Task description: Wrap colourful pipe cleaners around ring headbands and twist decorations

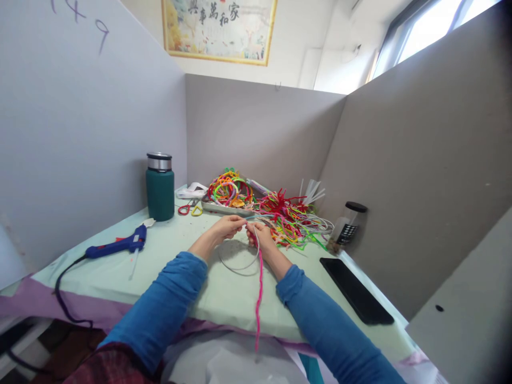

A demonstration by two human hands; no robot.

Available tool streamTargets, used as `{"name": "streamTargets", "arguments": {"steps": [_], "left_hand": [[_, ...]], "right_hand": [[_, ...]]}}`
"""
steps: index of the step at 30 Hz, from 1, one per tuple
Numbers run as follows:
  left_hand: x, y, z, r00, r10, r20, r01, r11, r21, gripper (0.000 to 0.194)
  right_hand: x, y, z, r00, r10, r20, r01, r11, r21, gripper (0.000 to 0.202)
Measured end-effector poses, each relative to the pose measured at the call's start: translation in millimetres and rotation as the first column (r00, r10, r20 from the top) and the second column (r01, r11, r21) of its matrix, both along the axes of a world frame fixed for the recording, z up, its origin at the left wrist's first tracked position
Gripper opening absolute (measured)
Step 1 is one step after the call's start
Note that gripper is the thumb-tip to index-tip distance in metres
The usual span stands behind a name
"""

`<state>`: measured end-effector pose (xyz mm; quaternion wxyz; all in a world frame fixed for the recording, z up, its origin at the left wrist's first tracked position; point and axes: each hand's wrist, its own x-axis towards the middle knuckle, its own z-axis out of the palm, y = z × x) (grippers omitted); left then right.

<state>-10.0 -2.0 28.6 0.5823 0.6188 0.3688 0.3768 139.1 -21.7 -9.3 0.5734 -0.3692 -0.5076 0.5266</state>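
My left hand [226, 228] and my right hand [261, 237] meet over the middle of the table, fingertips almost touching. Both are closed in a pinch. A thin grey hoop [239, 273] hangs below them, its upper part held between the fingers. From my right hand a long pink pipe cleaner [259, 298] drops past the table's front edge. Its upper end is at the fingertips, where the hoop is gripped; exactly how the two meet there is too small to tell.
Behind my hands are a tray [224, 209] of colourful twisted rings and a heap of pipe cleaners [286, 213]. To the left stand a green bottle [160, 194] and a corded blue glue gun [120, 246]. A black phone [356, 290] and a clear jar [348, 226] are right. Grey partitions [264, 128] enclose the table.
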Motion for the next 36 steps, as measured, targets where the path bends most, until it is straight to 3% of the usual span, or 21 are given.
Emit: {"name": "streamTargets", "arguments": {"steps": [18, 36], "left_hand": [[-2.5, 5.7, -3.8, 0.999, -0.003, 0.037, 0.004, 1.0, -0.01, 0.041], [-0.5, -0.8, 1.4, 0.999, 0.051, -0.01, -0.052, 0.999, -0.005, 0.046]], "right_hand": [[0.1, -2.2, 2.6, 1.0, 0.01, -0.026, -0.011, 1.0, -0.022, 0.034], [0.2, -1.5, 2.3, 1.0, 0.027, -0.016, -0.027, 1.0, -0.003, 0.031]]}}
